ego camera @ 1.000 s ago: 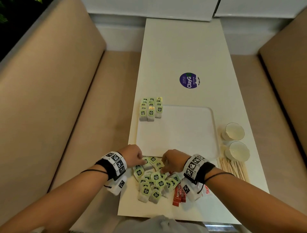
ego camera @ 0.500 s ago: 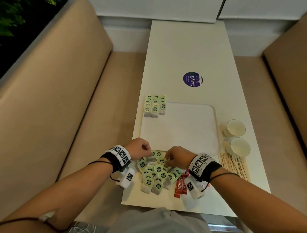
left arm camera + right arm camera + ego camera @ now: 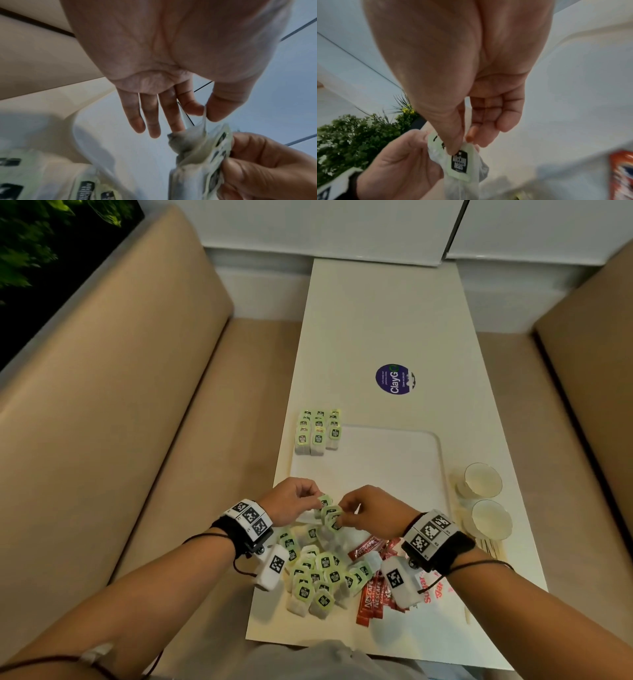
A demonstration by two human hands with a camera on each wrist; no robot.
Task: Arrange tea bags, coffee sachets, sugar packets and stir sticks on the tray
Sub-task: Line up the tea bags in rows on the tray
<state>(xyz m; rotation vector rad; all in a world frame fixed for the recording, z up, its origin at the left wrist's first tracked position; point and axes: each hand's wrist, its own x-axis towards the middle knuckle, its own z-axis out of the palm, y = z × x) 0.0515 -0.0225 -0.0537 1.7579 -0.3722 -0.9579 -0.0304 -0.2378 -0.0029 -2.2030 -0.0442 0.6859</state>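
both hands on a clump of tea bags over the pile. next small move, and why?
Probably carry the held tea bags to the neat rows at the tray's far left corner and set them down there. Both the left hand and right hand already pinch them clear of the loose pile, and most of the tray looks bare.
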